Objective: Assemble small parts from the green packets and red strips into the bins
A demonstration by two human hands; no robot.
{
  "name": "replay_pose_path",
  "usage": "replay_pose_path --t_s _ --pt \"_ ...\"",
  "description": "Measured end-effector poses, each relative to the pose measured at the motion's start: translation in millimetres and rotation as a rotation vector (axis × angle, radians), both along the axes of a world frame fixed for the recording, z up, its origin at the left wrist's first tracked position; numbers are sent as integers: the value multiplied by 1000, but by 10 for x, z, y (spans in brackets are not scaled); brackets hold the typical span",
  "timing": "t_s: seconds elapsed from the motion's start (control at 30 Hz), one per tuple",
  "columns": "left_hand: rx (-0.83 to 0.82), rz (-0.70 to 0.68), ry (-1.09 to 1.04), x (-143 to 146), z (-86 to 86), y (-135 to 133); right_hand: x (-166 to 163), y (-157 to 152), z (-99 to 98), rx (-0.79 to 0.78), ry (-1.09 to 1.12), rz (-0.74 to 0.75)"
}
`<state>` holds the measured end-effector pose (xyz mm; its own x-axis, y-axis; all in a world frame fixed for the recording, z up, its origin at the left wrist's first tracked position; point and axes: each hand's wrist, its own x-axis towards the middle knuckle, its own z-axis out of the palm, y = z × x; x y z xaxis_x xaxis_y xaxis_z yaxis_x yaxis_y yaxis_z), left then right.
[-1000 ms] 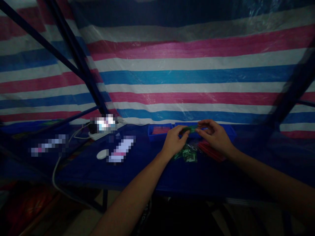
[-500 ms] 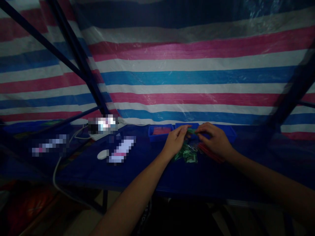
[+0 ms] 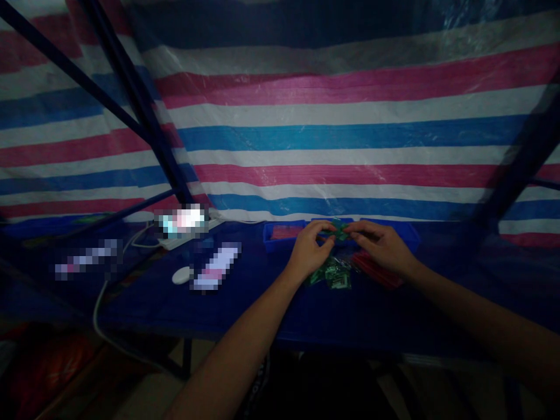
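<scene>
Between the fingertips of my left hand (image 3: 311, 248) and my right hand (image 3: 380, 246) is a small green plastic packet (image 3: 339, 228), gripped from both sides above the table. Its contents are too dark to make out. Just below my hands lies a pile of similar green clear-plastic packets (image 3: 336, 275). A bundle of thin red strips (image 3: 378, 271) rests under my right hand, partly covered by it. Behind my left hand stands a blue tray (image 3: 286, 239) with reddish pieces in it. Another blue tray (image 3: 409, 234) shows behind my right hand.
On the blue table (image 3: 249, 318) to the left are a round white object (image 3: 182, 275), a blurred-out flat item (image 3: 217, 266) and a white power strip (image 3: 172, 240) with a cable. Metal frame poles (image 3: 131, 81) and a striped plastic sheet (image 3: 341, 137) stand behind.
The green packet has come up slightly and lies more spread between my fingers. My left fingers have shifted around its edge. The pile and trays stay in place.
</scene>
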<state>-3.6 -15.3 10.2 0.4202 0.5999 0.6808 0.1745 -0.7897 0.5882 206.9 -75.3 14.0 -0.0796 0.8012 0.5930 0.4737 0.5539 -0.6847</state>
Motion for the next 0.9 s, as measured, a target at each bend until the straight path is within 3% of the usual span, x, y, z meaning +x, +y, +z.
replay_pose_path --t_s 0.17,0.3,0.4,0.53,0.73,0.9 --pt "155 139 205 -74 4 -40 27 11 -7 214 -319 -148" --pt "166 40 510 -110 -100 -62 61 51 -43 190 -502 -66" --pt "190 -4 581 -116 -151 -52 73 70 -65 177 -524 -40" --pt "173 -46 515 -114 -149 11 62 73 -76 169 -488 -76" --pt "150 64 321 -121 -24 32 8 21 -23 156 -411 -70" --pt "-2 -36 52 -74 97 -66 -61 -24 -8 -72 -84 83"
